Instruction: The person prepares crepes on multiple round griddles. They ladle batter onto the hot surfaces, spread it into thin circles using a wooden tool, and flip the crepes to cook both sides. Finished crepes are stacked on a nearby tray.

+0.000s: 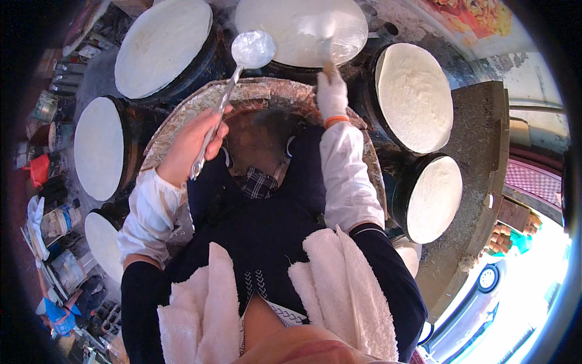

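Note:
My left hand (pixel 195 141) is closed round the handle of a metal ladle (pixel 253 50). The ladle's bowl, coated with pale batter, hangs over the near left edge of the far middle griddle. A wet, glossy round of batter (pixel 285 27) covers that griddle. My right hand (pixel 332 100), in a white glove with an orange band at the wrist, grips a spreader (pixel 327 50) by its short handle. Its head is smeared by motion over the batter's right side, and I cannot tell its exact shape.
More round griddles ring me, each bearing a pale flatbread, such as the far left one (pixel 163 48) and the right one (pixel 415 97). A curved, crusted ledge (pixel 273 90) runs between my knees and the griddles. Buckets and clutter line the left; a board (pixel 479 145) stands right.

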The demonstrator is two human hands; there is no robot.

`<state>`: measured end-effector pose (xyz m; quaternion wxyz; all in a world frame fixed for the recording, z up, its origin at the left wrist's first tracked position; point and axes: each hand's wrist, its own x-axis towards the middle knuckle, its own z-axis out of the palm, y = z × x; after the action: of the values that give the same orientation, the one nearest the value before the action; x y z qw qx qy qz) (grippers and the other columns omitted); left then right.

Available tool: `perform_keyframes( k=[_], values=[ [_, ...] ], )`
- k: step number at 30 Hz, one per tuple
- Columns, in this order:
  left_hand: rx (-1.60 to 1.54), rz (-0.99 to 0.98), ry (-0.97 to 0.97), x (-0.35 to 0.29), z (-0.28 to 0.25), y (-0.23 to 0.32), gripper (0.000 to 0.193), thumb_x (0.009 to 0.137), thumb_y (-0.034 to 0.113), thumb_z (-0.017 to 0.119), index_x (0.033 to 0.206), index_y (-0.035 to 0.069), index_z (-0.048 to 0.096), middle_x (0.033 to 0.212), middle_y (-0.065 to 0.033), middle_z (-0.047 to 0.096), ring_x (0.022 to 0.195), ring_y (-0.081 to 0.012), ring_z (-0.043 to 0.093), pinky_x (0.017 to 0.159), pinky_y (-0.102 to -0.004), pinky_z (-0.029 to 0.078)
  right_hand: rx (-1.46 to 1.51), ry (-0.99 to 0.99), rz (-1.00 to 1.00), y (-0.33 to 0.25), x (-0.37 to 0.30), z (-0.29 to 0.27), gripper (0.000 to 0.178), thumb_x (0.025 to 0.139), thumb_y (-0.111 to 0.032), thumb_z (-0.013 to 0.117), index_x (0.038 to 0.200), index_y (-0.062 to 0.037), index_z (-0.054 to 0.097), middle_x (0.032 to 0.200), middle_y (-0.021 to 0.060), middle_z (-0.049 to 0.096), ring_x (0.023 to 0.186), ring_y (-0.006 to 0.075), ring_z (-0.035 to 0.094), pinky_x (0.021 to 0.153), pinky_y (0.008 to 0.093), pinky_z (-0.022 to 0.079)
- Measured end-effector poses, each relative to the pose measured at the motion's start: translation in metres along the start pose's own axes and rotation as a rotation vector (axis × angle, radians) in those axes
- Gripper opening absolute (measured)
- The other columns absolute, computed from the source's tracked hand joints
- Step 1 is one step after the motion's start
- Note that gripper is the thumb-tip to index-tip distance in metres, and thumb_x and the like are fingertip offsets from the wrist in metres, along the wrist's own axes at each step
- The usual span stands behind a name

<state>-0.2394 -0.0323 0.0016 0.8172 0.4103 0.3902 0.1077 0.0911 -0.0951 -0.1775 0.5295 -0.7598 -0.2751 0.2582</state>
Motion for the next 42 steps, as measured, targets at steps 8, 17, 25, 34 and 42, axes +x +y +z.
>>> perform_keyframes(
  k=[8,17,25,34,42],
  values=[
    [0.119,0.089,0.013,0.072,0.013,0.047,0.037,0.106,0.024,0.046,0.135,0.003,0.053,0.084,0.0022,0.055,0.054,-0.0031,0.044,0.047,-0.0183,0.034,-0.465,0.179,-0.080,-0.017,0.072,-0.072,0.045,0.098,-0.036,0.053,0.140,-0.0167,0.055,0.108,0.0233,0.069,0.100,0.0410,0.067,0.086,0.0484,0.052],
    [0.219,0.178,0.025,0.158,0.023,0.069,0.022,0.103,0.024,0.053,0.114,0.005,0.056,0.085,0.0009,0.057,0.059,-0.0051,0.047,0.050,-0.0218,0.037,-0.192,0.046,-0.068,-0.027,-0.024,-0.079,0.047,0.096,-0.017,0.055,0.142,-0.0049,0.053,0.136,0.0137,0.063,0.128,0.0242,0.058,0.107,0.0317,0.042],
    [0.005,0.121,0.066,0.154,0.042,0.002,0.022,0.104,0.024,0.051,0.113,0.004,0.056,0.082,-0.0053,0.061,0.054,-0.0099,0.049,0.046,-0.0242,0.039,0.129,-0.072,-0.148,-0.011,-0.052,0.024,0.047,0.094,-0.020,0.060,0.139,-0.0054,0.057,0.118,0.0191,0.070,0.112,0.0248,0.065,0.097,0.0335,0.048],
    [-0.521,0.208,-0.403,0.065,0.020,0.077,0.034,0.106,0.016,0.046,0.130,-0.008,0.048,0.090,-0.0058,0.054,0.058,-0.0077,0.047,0.050,-0.0209,0.042,0.123,0.033,-0.057,-0.056,-0.003,-0.027,0.046,0.098,-0.018,0.059,0.139,0.0038,0.054,0.131,0.0128,0.065,0.114,0.0149,0.062,0.096,0.0277,0.048],
    [-0.594,0.090,-0.143,0.015,0.033,0.071,0.035,0.108,0.016,0.041,0.134,-0.007,0.043,0.088,-0.0049,0.053,0.056,-0.0061,0.047,0.047,-0.0211,0.043,-0.809,-0.290,-0.055,-0.075,-0.009,0.028,0.046,0.094,-0.040,0.058,0.136,-0.0215,0.058,0.105,0.0239,0.069,0.098,0.0412,0.067,0.087,0.0491,0.053]
  ],
)
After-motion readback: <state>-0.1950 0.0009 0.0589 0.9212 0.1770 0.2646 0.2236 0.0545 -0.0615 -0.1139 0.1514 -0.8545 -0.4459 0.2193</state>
